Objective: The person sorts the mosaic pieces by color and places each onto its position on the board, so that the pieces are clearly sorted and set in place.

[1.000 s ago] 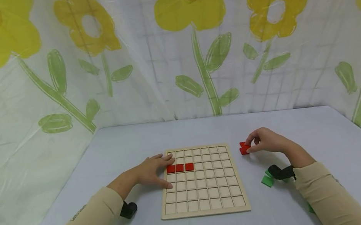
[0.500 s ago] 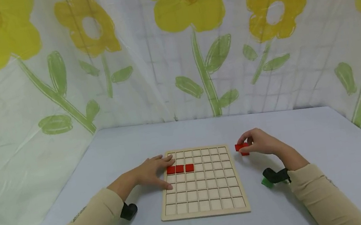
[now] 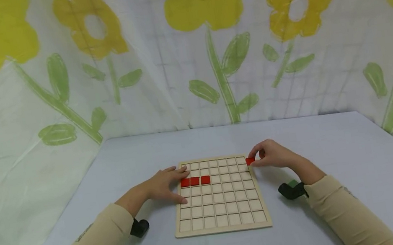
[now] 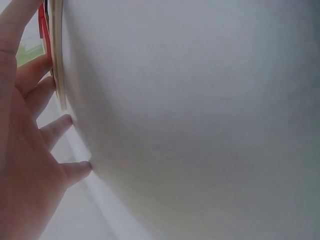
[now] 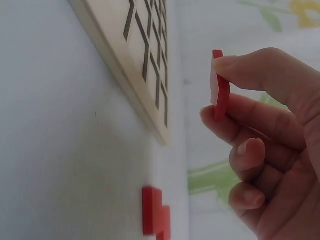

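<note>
A pale wooden grid board (image 3: 224, 230) lies flat on the table, with three red square tiles (image 3: 205, 179) side by side at the left of its third row from the far edge. My left hand (image 3: 158, 188) rests on the board's left edge, fingers spread. My right hand (image 3: 273, 154) pinches another red square tile (image 5: 220, 90) between thumb and fingertips, over the board's far right edge in the head view. The right wrist view shows this tile raised off the table, its other fingers curled. More red tiles (image 5: 152, 210) lie on the table beside the board; in the head view the right hand hides them.
A green tile (image 3: 292, 183) shows partly behind the black wrist camera (image 3: 291, 191) on the right arm. A second black wrist camera (image 3: 140, 228) sits under the left wrist. Behind the white table (image 3: 140, 152) hangs a curtain (image 3: 163, 102) printed with yellow flowers.
My right hand has picked up a red tile from the table right of the board and carried it left to the board's edge. My left hand has stayed in place.
</note>
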A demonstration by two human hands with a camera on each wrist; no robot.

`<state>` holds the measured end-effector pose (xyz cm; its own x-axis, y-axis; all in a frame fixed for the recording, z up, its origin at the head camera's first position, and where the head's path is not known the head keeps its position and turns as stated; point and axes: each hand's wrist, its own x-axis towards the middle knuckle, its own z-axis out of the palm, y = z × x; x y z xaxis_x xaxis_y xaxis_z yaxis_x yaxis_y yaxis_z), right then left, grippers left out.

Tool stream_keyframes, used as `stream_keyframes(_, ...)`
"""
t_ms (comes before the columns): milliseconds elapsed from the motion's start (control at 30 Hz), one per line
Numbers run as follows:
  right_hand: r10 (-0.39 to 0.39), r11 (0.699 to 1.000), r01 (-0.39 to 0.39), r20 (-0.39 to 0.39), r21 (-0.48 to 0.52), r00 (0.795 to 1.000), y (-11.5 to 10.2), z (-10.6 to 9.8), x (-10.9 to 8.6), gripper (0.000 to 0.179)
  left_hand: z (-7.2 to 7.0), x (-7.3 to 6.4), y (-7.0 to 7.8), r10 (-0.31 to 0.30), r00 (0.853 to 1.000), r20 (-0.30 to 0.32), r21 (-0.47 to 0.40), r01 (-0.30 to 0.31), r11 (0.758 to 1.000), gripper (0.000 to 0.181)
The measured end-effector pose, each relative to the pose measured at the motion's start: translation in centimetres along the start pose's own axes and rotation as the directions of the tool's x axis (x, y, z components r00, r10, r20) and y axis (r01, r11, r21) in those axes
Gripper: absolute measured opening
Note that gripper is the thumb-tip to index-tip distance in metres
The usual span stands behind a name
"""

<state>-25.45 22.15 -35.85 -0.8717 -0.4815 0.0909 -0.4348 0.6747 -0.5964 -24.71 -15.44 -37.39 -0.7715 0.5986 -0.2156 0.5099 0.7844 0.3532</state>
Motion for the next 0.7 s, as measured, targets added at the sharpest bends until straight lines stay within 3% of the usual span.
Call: stream_keyframes(700, -0.041, 0.999, 0.04, 0.055, 0.023, 0.998, -3.9, 3.1, 2.6, 0.019, 0.1, 0.0, -0.1, 0.008, 1.0, -0.004, -0.018, -0.008, 1.0, 0.086)
